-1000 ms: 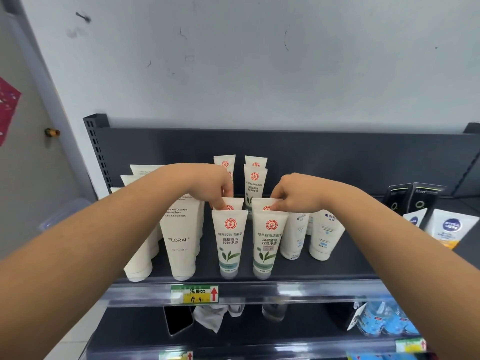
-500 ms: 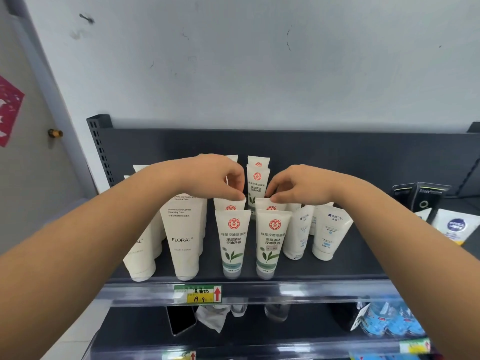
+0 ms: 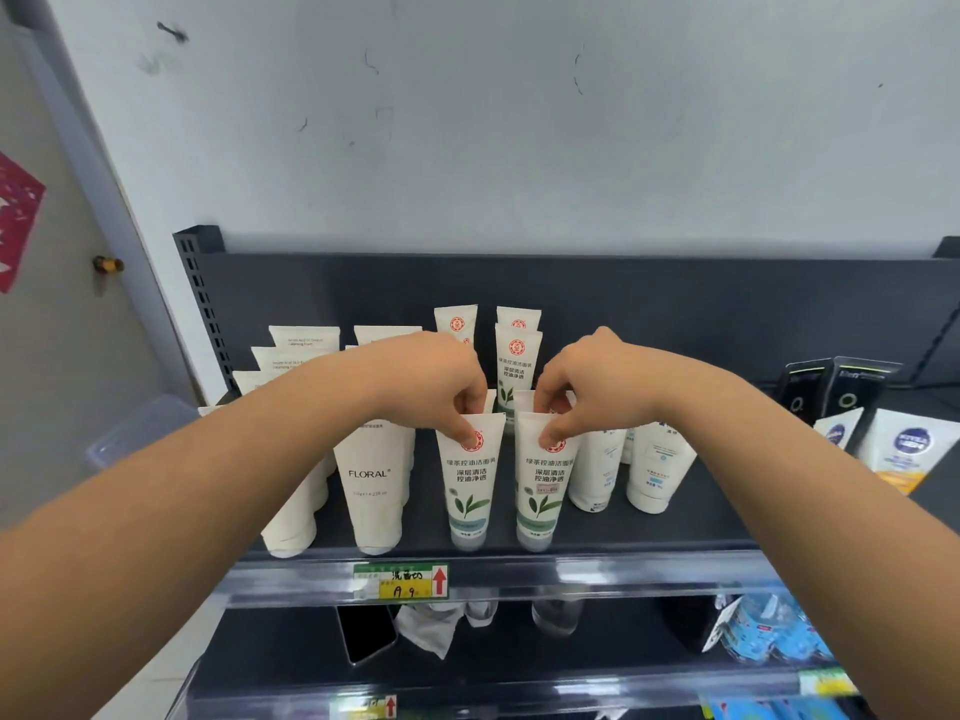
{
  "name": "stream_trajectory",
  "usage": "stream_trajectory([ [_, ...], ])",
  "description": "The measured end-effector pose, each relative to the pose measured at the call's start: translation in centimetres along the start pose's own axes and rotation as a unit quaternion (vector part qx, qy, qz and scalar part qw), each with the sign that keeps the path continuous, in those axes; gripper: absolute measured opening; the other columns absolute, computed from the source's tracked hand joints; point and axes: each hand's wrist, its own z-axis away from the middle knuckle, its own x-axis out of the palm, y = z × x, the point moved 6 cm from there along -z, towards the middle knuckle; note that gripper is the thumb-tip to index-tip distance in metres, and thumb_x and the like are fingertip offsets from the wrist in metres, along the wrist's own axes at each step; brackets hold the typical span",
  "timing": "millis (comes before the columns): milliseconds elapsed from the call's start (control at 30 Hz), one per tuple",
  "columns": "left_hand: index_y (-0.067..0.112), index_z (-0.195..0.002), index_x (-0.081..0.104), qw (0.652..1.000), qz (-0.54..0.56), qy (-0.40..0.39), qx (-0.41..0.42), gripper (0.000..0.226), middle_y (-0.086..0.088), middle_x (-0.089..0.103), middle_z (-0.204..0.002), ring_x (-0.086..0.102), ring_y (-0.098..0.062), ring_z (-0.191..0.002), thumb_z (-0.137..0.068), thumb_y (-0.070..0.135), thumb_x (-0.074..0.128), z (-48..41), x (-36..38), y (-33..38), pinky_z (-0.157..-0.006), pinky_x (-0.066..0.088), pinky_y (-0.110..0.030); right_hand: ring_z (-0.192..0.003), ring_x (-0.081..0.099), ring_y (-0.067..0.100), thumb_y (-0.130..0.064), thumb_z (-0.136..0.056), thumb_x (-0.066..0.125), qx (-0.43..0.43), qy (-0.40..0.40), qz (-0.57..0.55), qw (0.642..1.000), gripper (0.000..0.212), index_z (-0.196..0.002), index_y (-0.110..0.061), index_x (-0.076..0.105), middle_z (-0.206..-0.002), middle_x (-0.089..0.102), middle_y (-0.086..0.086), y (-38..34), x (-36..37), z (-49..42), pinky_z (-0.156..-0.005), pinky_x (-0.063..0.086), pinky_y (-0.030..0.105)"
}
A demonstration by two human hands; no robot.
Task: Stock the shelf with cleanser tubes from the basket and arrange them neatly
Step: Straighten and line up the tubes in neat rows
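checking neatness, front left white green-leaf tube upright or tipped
Upright: the tube stands cap-down on the black shelf, left hand pinching its top.

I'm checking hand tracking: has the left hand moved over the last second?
Yes. The left hand has come forward a row, nearer the yellow price tag, and now pinches the top of the front left green-tea cleanser tube.

Front left tube and front right tube: white, red round logo, green leaf print. Both stand cap-down, side by side, near the front edge of the dark shelf. Left hand pinches the first's crimped top, right hand the second's. Matching back tubes stand upright behind.
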Motion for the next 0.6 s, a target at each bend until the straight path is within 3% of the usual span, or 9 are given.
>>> stream_trajectory([
  [100, 0.024, -0.092, 0.07, 1.0, -0.008, -0.003, 0.004, 0.028, 0.011, 0.065, -0.089, 0.056, -0.007, -0.078, -0.083, 0.05, 0.068, -0.02, -0.06, 0.14, -0.062, 0.039, -0.016, -0.081, 0.053, 0.013, -0.049, -0.082, 0.069, -0.006, 0.004, 0.004, 1.0, 0.024, -0.082, -0.026, 0.065, -0.085, 0.065, -0.007, -0.26, 0.52, 0.0, -0.079, 0.032, 0.025],
  [233, 0.024, -0.092, 0.071, 1.0, -0.008, -0.01, 0.0, 0.027, 0.01, 0.067, -0.091, 0.058, -0.007, -0.079, -0.082, 0.049, 0.069, -0.03, 0.0, -0.16, -0.062, 0.04, -0.017, -0.078, 0.056, 0.012, -0.041, -0.083, 0.072, -0.012, 0.011, -0.022, 1.0, 0.02, -0.083, -0.022, 0.065, -0.084, 0.064, -0.006, -0.32, 0.63, 0.07, -0.065, 0.04, 0.022],
  [500, 0.023, -0.091, 0.071, 1.0, -0.014, -0.01, 0.004, 0.027, 0.011, 0.067, -0.09, 0.059, -0.009, -0.082, -0.083, 0.049, 0.068, -0.33, 0.17, -0.27, -0.068, 0.044, -0.021, -0.073, 0.054, 0.007, -0.04, -0.083, 0.072, -0.008, 0.018, -0.04, 0.999, 0.016, -0.08, -0.027, 0.062, -0.081, 0.06, -0.01, 0.1, 0.88, 0.25, -0.063, 0.039, 0.023],
  [600, 0.025, -0.092, 0.069, 1.0, -0.006, -0.008, 0.005, 0.027, 0.012, 0.066, -0.09, 0.057, -0.007, -0.078, -0.082, 0.05, 0.069, -0.36, 0.22, -0.16, -0.064, 0.041, -0.019, -0.077, 0.056, 0.008, -0.04, -0.083, 0.072, -0.002, 0.013, -0.054, 0.998, 0.015, -0.086, -0.027, 0.065, -0.083, 0.06, -0.01, 0.18, 1.09, 0.31, -0.066, 0.043, 0.024],
])
